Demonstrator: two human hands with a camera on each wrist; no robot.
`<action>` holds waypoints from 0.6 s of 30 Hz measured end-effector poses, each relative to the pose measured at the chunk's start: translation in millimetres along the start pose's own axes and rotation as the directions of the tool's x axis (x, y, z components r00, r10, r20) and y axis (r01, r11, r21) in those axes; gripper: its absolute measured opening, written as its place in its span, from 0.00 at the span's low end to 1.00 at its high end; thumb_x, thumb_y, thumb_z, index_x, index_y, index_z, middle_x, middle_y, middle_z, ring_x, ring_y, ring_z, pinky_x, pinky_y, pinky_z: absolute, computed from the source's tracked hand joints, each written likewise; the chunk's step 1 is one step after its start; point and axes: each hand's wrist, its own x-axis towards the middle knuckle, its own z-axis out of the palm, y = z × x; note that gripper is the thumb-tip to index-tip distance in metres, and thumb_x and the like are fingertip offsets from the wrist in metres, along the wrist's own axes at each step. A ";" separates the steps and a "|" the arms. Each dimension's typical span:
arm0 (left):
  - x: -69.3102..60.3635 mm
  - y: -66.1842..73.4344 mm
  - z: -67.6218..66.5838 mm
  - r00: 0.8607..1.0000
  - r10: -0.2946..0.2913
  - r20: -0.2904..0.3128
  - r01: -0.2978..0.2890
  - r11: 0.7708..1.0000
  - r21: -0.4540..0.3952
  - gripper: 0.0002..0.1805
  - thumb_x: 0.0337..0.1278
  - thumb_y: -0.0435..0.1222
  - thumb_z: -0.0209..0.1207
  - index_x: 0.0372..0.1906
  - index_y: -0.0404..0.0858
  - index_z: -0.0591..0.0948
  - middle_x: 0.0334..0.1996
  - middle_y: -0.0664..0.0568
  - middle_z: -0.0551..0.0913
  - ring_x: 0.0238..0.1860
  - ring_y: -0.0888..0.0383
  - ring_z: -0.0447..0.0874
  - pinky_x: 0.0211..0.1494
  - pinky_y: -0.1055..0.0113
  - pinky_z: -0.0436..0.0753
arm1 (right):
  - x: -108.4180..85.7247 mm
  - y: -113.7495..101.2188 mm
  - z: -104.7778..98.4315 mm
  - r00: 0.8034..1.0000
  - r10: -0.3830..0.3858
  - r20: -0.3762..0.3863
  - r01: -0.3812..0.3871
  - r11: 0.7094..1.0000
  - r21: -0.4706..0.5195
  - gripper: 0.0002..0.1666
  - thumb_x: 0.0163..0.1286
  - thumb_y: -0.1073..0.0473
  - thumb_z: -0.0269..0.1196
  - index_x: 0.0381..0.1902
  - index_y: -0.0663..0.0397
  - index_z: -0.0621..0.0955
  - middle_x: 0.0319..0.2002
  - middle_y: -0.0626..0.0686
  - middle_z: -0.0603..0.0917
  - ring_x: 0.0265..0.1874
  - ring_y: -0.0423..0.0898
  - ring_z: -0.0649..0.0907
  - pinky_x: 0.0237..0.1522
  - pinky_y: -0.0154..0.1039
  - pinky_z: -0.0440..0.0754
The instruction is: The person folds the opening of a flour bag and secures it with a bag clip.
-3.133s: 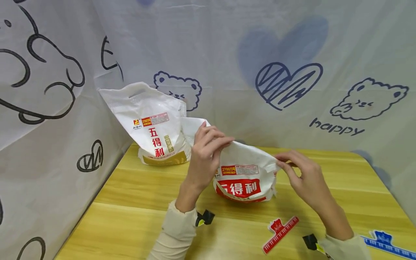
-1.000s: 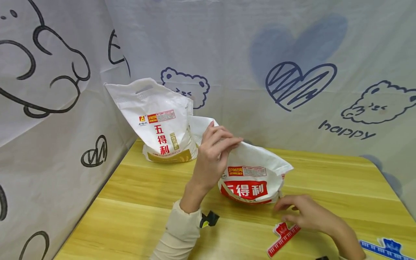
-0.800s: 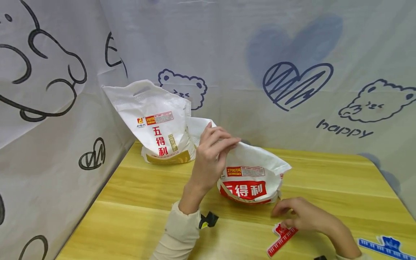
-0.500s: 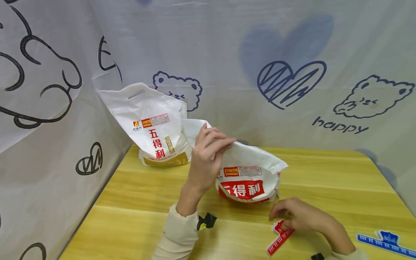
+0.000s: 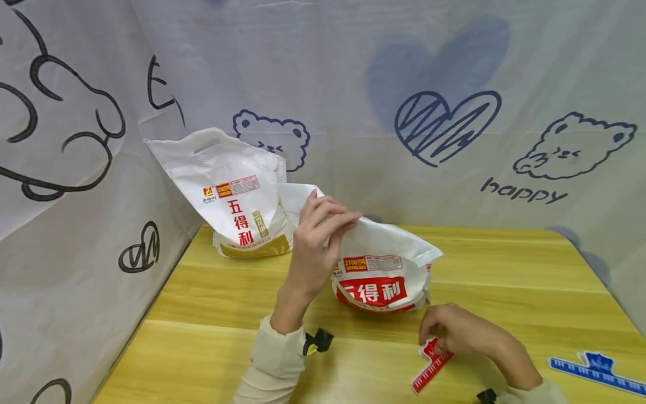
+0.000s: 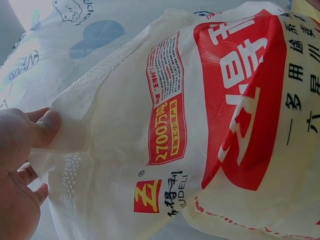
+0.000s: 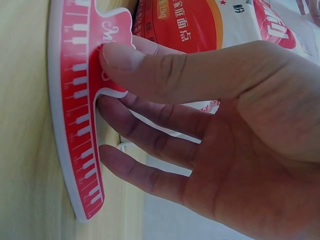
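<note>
Printed cloth: hangs behind the red-labelled bag and on toward the left.

Gold-labelled bag: one, upright, left of the red-labelled bag and farther back; slack top tilted leftward. Its filled base appears to carry it without support. Contact with its neighbour cannot be told.

Left hand: at the upper left of the red-labelled bag, thumb and fingers closed together on the white top edge. In the left wrist view the thumb lies on the near face. Held there, presumably, so that the loose top stands up and does not flop.

Red-labelled bag: on the wooden table, base down, top drawn up on the left and sloping to a free corner on the right. Its top edge lies between left thumb and fingers.

Red clip: in front of the red-labelled bag, toward its right end; piano-key bar and projecting tab. The tab lies between right thumb and forefinger, probably because it offers the easiest hold. Whether the bar is lifted cannot be told.

Right hand: in front and to the right of the red-labelled bag; thumb pressed on the tab, forefinger behind, remaining fingers loosely bent and spread.

Blue clip: matching pattern, flat, farther right of the red-labelled bag, untouched; seemingly placed within easy reach.
</note>
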 end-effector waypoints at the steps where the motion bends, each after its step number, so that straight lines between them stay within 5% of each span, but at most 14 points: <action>1: 0.1 -0.2 0.0 1.000 0.002 0.000 -0.002 1.000 -0.002 0.07 0.61 0.24 0.66 0.41 0.34 0.90 0.36 0.47 0.86 0.49 0.48 0.78 0.78 0.44 0.58 | 0.1 -0.1 -0.1 1.000 -0.003 0.001 0.003 1.000 0.002 0.18 0.48 0.74 0.73 0.33 0.47 0.88 0.33 0.38 0.83 0.35 0.37 0.80 0.39 0.37 0.81; 9: 0.5 -0.7 2.2 1.000 0.009 0.004 -0.009 1.000 -0.004 0.07 0.61 0.25 0.66 0.41 0.34 0.90 0.36 0.47 0.86 0.49 0.48 0.78 0.78 0.43 0.58 | -2.3 0.5 -3.0 1.000 -0.022 0.003 0.022 1.000 -0.003 0.14 0.51 0.71 0.74 0.32 0.47 0.90 0.35 0.40 0.86 0.36 0.38 0.82 0.38 0.35 0.82; 18: -0.1 -0.2 0.4 1.000 0.012 -0.005 -0.012 1.000 -0.001 0.07 0.60 0.25 0.67 0.42 0.34 0.90 0.37 0.48 0.85 0.50 0.48 0.78 0.78 0.43 0.58 | -3.5 -4.5 -9.1 0.996 0.082 0.028 -0.083 0.996 0.029 0.15 0.53 0.72 0.72 0.31 0.45 0.91 0.40 0.43 0.89 0.42 0.45 0.85 0.42 0.41 0.85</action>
